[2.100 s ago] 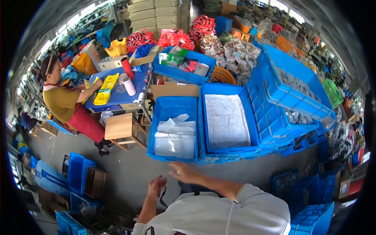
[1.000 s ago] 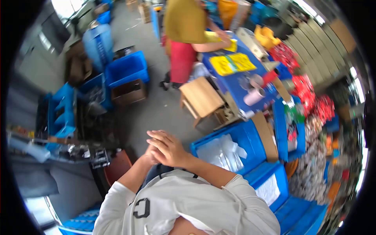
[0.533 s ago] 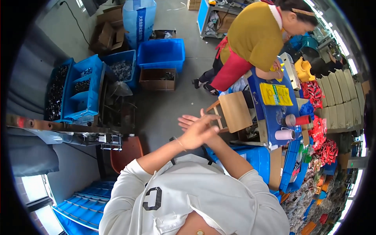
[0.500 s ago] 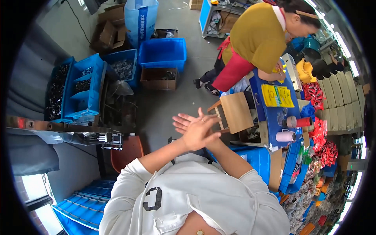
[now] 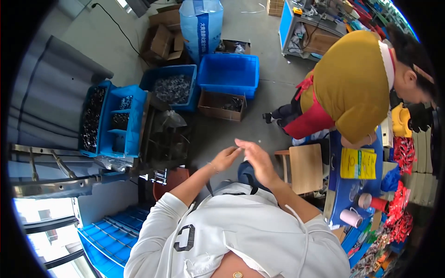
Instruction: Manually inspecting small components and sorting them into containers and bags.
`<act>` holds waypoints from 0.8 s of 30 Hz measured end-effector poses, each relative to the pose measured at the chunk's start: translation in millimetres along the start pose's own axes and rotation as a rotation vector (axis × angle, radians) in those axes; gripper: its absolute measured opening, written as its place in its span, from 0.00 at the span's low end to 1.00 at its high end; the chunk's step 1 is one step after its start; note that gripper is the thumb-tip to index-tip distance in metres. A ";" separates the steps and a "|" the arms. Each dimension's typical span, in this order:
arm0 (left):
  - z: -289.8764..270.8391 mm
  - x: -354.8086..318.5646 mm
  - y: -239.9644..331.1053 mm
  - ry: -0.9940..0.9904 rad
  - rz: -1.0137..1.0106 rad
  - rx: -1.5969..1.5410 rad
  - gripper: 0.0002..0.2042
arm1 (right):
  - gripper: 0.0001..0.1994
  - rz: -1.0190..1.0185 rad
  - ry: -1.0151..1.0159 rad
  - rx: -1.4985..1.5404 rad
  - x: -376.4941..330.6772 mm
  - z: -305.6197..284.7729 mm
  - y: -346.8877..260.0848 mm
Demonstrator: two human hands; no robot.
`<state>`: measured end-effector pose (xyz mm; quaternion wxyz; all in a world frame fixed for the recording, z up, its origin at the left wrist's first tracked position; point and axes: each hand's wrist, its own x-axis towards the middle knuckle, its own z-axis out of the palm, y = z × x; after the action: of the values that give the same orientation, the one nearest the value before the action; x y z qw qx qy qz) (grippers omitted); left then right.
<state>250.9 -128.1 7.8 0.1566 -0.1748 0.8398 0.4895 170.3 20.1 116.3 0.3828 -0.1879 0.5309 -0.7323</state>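
Observation:
My left hand (image 5: 225, 159) and my right hand (image 5: 259, 161) meet in front of my body, above the floor. Neither holds an object that I can see. The right hand has its fingers stretched out toward the upper left, with the palm side turned inward. The left fingers reach out toward the right ones, and the tips touch or nearly touch. A thin bracelet (image 5: 212, 167) circles my left wrist. Closest on the right stands a wooden stool (image 5: 306, 168).
At left are blue divided bins (image 5: 121, 121) of small dark parts. Ahead stand an empty blue tub (image 5: 229, 74) and a cardboard box (image 5: 219, 106). A co-worker (image 5: 359, 88) bends over a blue table (image 5: 334, 192) bearing yellow packets (image 5: 358, 163) and a pink mug (image 5: 351, 217).
My hands were crossed palm over palm; now they have slid apart, meeting around the fingertips. The view has turned left, and the co-worker leans further over the table.

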 end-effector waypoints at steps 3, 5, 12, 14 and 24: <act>-3.0 8.9 48.4 -0.121 0.230 -0.926 0.21 | 0.21 -0.627 -0.037 -0.798 54.3 -5.2 6.2; -11.7 21.4 70.9 -0.205 0.073 -1.449 0.21 | 0.18 -0.692 -0.313 -0.776 97.8 -23.3 33.9; -105.1 9.6 79.4 0.110 -0.167 -1.800 0.21 | 0.15 0.105 -0.525 -0.219 205.3 30.0 43.4; -130.9 -10.0 66.2 0.185 -0.145 -1.662 0.20 | 0.15 0.367 -0.449 -0.062 232.2 57.3 48.3; -257.3 -119.8 -69.8 1.401 -0.168 -0.399 0.10 | 0.09 -0.138 -0.676 -0.530 309.6 189.4 97.3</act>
<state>365.1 -369.0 127.6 -0.4149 -0.5357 0.6217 0.3930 137.6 -349.1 55.2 0.4240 -0.5437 0.5316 -0.4919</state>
